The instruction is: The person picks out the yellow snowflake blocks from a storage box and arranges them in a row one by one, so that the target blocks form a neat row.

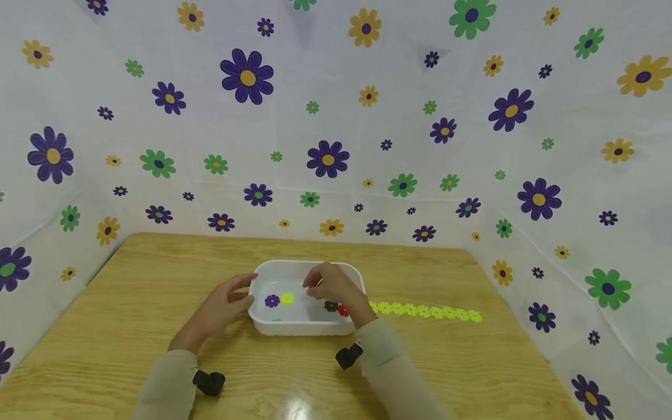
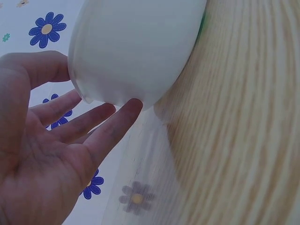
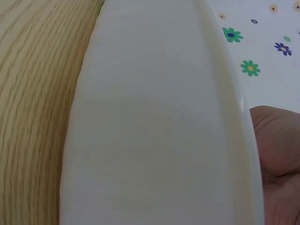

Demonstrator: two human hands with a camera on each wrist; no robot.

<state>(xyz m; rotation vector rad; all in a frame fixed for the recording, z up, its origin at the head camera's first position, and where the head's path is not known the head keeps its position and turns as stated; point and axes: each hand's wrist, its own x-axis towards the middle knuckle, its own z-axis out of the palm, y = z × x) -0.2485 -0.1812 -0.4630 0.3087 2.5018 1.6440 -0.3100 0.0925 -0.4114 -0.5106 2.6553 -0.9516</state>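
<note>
A white plastic tub (image 1: 304, 328) stands on the wooden table. Spread, slightly bent fingers of my left hand (image 1: 223, 306) touch its left end, fingertips against the rim and outer wall; the left wrist view shows this hand (image 2: 51, 145) with the palm facing the wall (image 2: 136, 51). Over the tub's right half, my right hand (image 1: 336, 289) reaches inside with curled fingers; I cannot tell whether they pinch anything. Inside lie a purple flower piece (image 1: 272, 301), a yellow piece (image 1: 287, 298), a dark brown one (image 1: 331, 306) and a red one (image 1: 343, 310).
A row of yellow flower pieces (image 1: 425, 310) runs along the table (image 1: 446, 361) to the right of the tub. White cloth with printed flowers (image 1: 325, 116) hangs behind the table and along both sides. In the right wrist view, the tub's wall (image 3: 150, 122) covers most of the right hand.
</note>
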